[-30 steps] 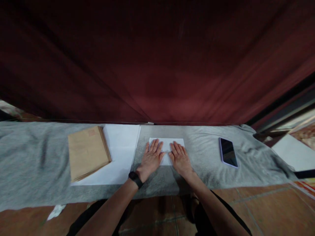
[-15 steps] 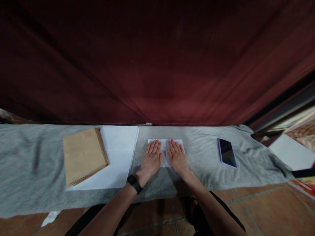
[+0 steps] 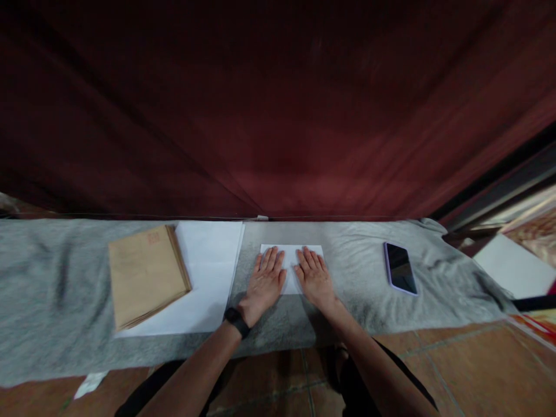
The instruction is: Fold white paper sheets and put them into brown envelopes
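Observation:
A small white folded sheet of paper (image 3: 291, 267) lies flat on the grey cloth, partly covered by both hands. My left hand (image 3: 264, 282) rests flat on its left part, fingers stretched out and pointing away from me. On the right part of the paper lies my right hand (image 3: 315, 279), also flat with its fingers extended. A strip of white paper shows between the two hands. A black band (image 3: 237, 322) is around my left wrist.
Left of my hands, a stack of brown envelopes (image 3: 147, 275) sits on larger white sheets (image 3: 214, 272). A phone in a purple case (image 3: 400, 269) lies to the right. The grey cloth (image 3: 351, 301) borders a dark red curtain (image 3: 286, 145). White scrap (image 3: 90, 384) lies on the tiled floor.
Both hands stay flat on the small paper, with only slight shifts of fingers and thumbs. The view has moved slightly; the surrounding things lie as before.

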Action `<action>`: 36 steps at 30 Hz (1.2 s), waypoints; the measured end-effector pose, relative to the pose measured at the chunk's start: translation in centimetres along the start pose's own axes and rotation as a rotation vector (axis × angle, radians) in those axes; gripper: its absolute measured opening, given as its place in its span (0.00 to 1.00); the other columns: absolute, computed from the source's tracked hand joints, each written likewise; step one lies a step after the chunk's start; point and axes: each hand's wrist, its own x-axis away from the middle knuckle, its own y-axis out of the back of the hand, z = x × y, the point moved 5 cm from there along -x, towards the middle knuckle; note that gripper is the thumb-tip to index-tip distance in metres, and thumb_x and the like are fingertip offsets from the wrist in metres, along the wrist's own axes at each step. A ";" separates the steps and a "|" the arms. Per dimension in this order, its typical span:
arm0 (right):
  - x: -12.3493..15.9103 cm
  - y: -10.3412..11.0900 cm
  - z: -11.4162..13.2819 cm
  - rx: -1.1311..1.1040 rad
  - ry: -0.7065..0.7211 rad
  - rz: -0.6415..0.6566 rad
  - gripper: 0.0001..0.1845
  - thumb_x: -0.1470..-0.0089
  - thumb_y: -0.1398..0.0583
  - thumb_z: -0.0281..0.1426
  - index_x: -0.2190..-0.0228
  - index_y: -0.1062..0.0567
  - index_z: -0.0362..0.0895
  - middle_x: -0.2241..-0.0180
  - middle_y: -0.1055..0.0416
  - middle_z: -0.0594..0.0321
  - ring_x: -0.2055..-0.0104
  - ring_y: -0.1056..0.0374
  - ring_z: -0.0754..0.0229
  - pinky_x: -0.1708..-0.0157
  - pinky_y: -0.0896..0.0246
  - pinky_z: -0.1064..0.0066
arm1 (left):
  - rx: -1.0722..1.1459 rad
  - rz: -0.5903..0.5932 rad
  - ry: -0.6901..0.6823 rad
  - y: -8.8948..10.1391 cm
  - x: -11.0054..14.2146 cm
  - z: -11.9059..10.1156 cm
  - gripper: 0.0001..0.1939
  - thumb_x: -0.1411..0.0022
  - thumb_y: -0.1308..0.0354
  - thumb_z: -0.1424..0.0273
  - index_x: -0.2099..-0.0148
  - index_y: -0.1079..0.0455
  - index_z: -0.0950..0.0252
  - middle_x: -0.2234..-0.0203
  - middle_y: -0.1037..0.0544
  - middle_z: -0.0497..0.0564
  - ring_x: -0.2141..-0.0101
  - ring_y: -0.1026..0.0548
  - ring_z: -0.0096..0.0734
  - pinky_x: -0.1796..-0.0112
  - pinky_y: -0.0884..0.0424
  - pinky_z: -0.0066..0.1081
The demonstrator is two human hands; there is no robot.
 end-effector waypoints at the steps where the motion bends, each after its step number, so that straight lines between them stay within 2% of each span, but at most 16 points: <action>1: 0.0 0.1 -0.2 0.005 -0.009 0.000 0.29 0.30 0.53 0.40 0.33 0.41 0.44 0.31 0.46 0.54 0.30 0.48 0.50 0.33 0.54 0.53 | -0.004 0.000 0.006 0.1 0.1 0.1 0.28 0.27 0.59 0.64 0.29 0.45 0.64 0.31 0.42 0.56 0.31 0.47 0.41 0.32 0.53 0.49; 8: 0.6 0.6 -2.3 0.043 -0.088 -0.020 0.30 0.30 0.54 0.40 0.34 0.39 0.40 0.32 0.42 0.52 0.32 0.45 0.47 0.34 0.53 0.53 | -0.035 0.028 0.059 0.5 0.5 1.1 0.29 0.27 0.60 0.62 0.29 0.44 0.67 0.31 0.42 0.59 0.31 0.47 0.43 0.33 0.52 0.49; 13: 0.9 1.7 -4.5 0.068 -0.177 -0.020 0.30 0.32 0.51 0.40 0.36 0.37 0.35 0.34 0.39 0.46 0.34 0.43 0.43 0.37 0.50 0.51 | -0.052 0.043 0.090 0.7 0.6 1.7 0.29 0.27 0.60 0.61 0.29 0.44 0.68 0.31 0.43 0.60 0.31 0.46 0.44 0.33 0.50 0.50; 17: 0.8 2.6 -6.1 0.001 -0.258 -0.014 0.23 0.35 0.48 0.35 0.43 0.28 0.41 0.45 0.28 0.47 0.46 0.32 0.46 0.46 0.39 0.57 | -0.066 0.058 0.110 0.8 0.7 1.7 0.30 0.27 0.60 0.60 0.29 0.44 0.68 0.31 0.44 0.60 0.31 0.45 0.46 0.34 0.50 0.50; 21: 0.7 2.7 -7.3 -0.168 -0.347 0.019 0.17 0.36 0.47 0.33 0.52 0.24 0.43 0.58 0.22 0.52 0.58 0.26 0.53 0.56 0.35 0.66 | -0.075 0.053 0.114 0.8 0.7 1.6 0.30 0.27 0.60 0.60 0.29 0.44 0.68 0.31 0.43 0.61 0.31 0.45 0.45 0.34 0.50 0.49; 28: 0.4 2.1 -8.4 -0.346 -0.449 0.190 0.13 0.38 0.44 0.34 0.58 0.23 0.42 0.64 0.21 0.58 0.60 0.25 0.56 0.65 0.39 0.72 | -0.096 0.058 0.114 0.7 0.7 1.6 0.30 0.27 0.59 0.60 0.29 0.45 0.69 0.31 0.43 0.61 0.31 0.45 0.46 0.34 0.50 0.50; 32: 0.4 2.3 -8.1 -0.345 -0.428 0.227 0.09 0.39 0.43 0.32 0.66 0.22 0.44 0.69 0.22 0.62 0.66 0.27 0.60 0.69 0.43 0.74 | -0.092 0.061 0.116 0.7 0.6 1.6 0.30 0.26 0.60 0.61 0.29 0.44 0.71 0.31 0.44 0.62 0.31 0.46 0.46 0.33 0.51 0.50; 36: 0.5 2.5 -7.9 -0.323 -0.425 0.244 0.08 0.39 0.42 0.31 0.67 0.23 0.44 0.69 0.23 0.61 0.66 0.28 0.60 0.70 0.46 0.74 | -0.040 0.032 0.040 0.7 0.2 0.5 0.29 0.26 0.61 0.63 0.30 0.44 0.74 0.31 0.43 0.62 0.31 0.46 0.44 0.32 0.52 0.47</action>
